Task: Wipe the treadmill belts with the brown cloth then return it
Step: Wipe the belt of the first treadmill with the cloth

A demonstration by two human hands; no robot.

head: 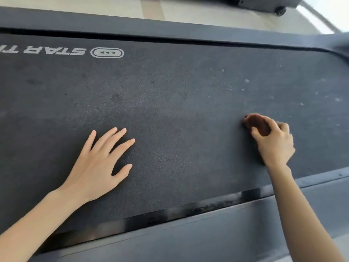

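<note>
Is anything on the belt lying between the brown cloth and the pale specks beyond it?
Nothing visible does. The right hand holds the brown cloth on the belt, and only bare belt lies up to the pale specks. The left hand rests flat far to the side, out of that path.

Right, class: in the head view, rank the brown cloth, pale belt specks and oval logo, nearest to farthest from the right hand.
1. brown cloth: gripped in the right hand.
2. pale specks: just beyond it.
3. oval logo: far left.
</note>
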